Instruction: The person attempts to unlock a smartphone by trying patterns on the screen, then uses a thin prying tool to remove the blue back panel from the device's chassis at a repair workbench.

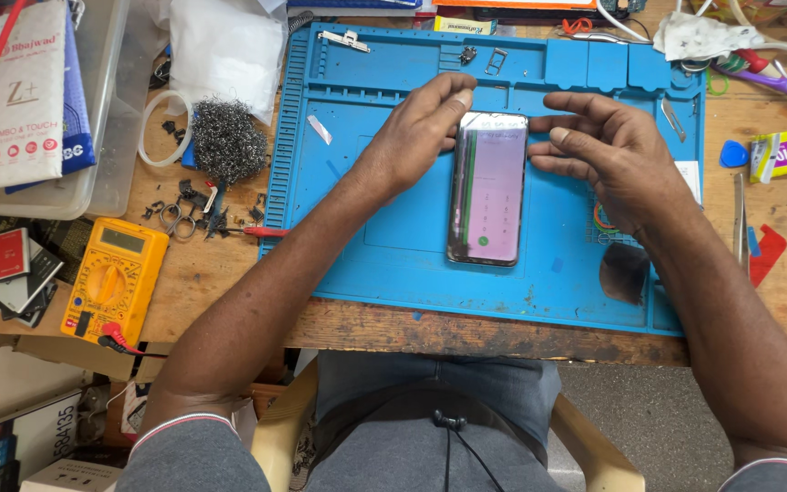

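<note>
A smartphone (487, 191) lies face up on the blue repair mat (393, 228), its screen lit pink with a dial pad and dark stripes along its left side. My left hand (421, 128) rests at the phone's top left corner, fingertips touching its upper edge. Just right of the phone, my right hand (608, 150) hovers with its fingers spread toward the upper right edge. Neither hand grips the phone.
A yellow multimeter (113, 273) lies at the left on the wooden bench. A steel wool ball (227, 138), small metal parts and tweezers (740, 219) surround the mat. A clear bin with packets (25, 91) stands far left. The bench front edge (466, 333) is near my lap.
</note>
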